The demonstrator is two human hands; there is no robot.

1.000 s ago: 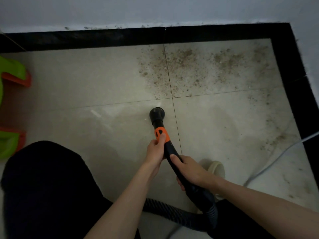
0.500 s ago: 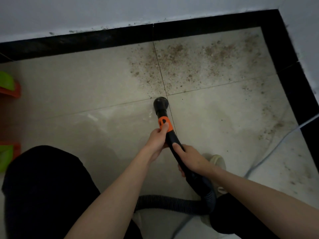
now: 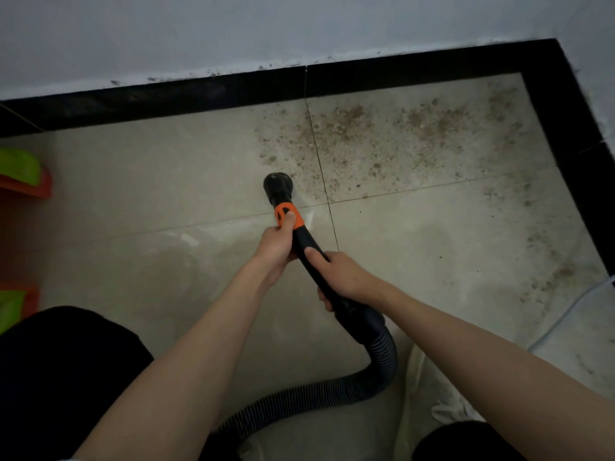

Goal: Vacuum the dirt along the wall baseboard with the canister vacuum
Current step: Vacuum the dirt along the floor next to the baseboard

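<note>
Setting: a room corner in a domestic interior, likely a home. Evidence recorded: a floor of large glossy beige ceramic tiles (image 3: 166, 181) with thin grout lines; a black glossy baseboard strip (image 3: 199, 94) that ran along two meeting walls; a plain pale grey painted wall (image 3: 233, 28), scuffed at its foot; scattered brown dirt (image 3: 382, 134) near the corner; green-and-orange plastic items (image 3: 23, 174) at the left edge, kind unclear.
</note>
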